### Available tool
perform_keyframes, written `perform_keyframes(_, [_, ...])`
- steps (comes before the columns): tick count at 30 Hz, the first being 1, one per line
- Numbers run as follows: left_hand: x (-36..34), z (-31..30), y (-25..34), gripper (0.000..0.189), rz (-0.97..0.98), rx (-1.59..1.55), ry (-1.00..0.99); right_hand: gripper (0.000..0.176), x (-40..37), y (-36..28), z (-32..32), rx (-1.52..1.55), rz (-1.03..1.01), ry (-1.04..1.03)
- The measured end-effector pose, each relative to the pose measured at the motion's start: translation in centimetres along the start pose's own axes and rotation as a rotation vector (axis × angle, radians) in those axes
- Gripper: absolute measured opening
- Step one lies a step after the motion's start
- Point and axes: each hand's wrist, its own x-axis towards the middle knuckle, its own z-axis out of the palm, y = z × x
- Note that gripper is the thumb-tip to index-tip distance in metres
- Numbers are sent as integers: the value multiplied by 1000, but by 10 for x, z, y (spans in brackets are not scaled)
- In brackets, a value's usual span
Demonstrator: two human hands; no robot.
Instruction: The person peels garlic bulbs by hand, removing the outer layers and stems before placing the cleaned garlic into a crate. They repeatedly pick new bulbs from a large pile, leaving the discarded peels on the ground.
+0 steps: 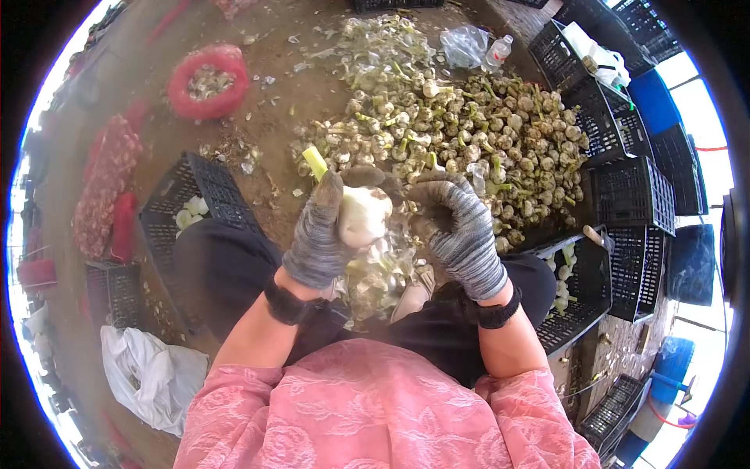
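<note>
In the middle of the head view, my left hand (319, 230), in a grey glove, is closed round a large white garlic bulb (363, 217). A short green stem sticks up from it at the upper left. Just to the right, my right hand (461, 227), gloved too, has its fingers curled toward the bulb; whether they pinch anything is hidden. Loose peeled skins (379, 277) lie below the bulb, between my legs. Beyond my hands spreads a big heap of untrimmed garlic (469, 133).
Black crates with white bulbs stand at my left (223, 191) and right (590, 281). More black crates (634, 191) line the right side. A red net bag (183, 94), a white sack (148, 375) and a plastic bottle (498, 53) lie on the ground.
</note>
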Motion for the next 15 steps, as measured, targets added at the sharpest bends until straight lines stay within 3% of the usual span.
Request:
perform_keyframes(2, [-4, 11, 3, 62, 36, 65, 168, 17, 0, -3, -5, -42, -99, 6])
perform_keyframes(4, [-3, 5, 5, 54, 37, 96, 81, 21, -2, -17, -13, 337, 328, -153])
perform_keyframes(7, [-6, 0, 7, 44, 69, 251, -2, 29, -5, -10, -8, 533, 355, -129])
perform_keyframes(11, [-6, 10, -1, 45, 193, 400, 3, 36, -3, -22, -7, 586, 437, -292])
perform_keyframes(13, [-7, 10, 1, 50, 115, 394, 38, 35, -3, -24, -7, 585, 477, -313])
perform_keyframes(15, [-5, 7, -2, 54, 274, 523, -38, 34, -3, -24, -6, 586, 518, -336])
